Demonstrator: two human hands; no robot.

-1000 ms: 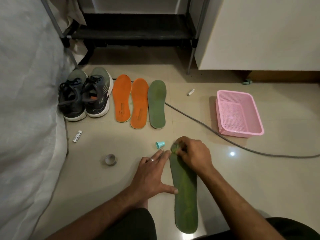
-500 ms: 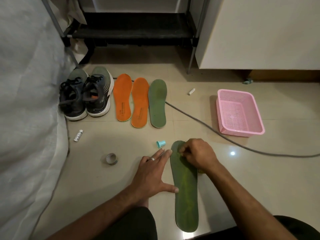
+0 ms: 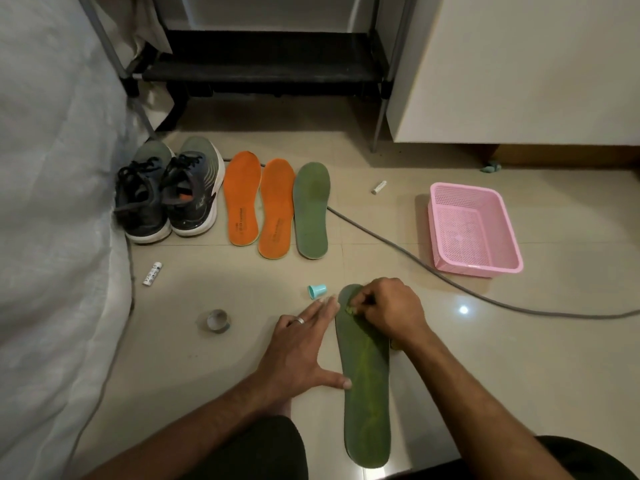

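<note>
A dark green insole (image 3: pixel 367 393) lies lengthwise on the tiled floor in front of me, with a yellowish smear along its middle. My right hand (image 3: pixel 391 310) is curled over its toe end and pinches a small yellow-green object (image 3: pixel 349 309) against the surface. My left hand (image 3: pixel 301 351) lies flat on the floor beside the insole. Its fingers are straight and its thumb tip touches the insole's left edge. A small teal cap (image 3: pixel 317 291) stands just beyond my left fingertips.
Further back lie two orange insoles (image 3: pixel 242 199) (image 3: pixel 276 207), a second green insole (image 3: pixel 311 209) and a pair of dark sneakers (image 3: pixel 169 195). A pink basket (image 3: pixel 476 268), a grey cable (image 3: pixel 415 261), a tape roll (image 3: pixel 216 320), and two small white tubes (image 3: pixel 152 273) (image 3: pixel 378 187) are around. A white fabric-covered edge is at left.
My right hand has slid slightly back from the insole's tip, uncovering the toe end. The left hand and the insole have stayed where they were.
</note>
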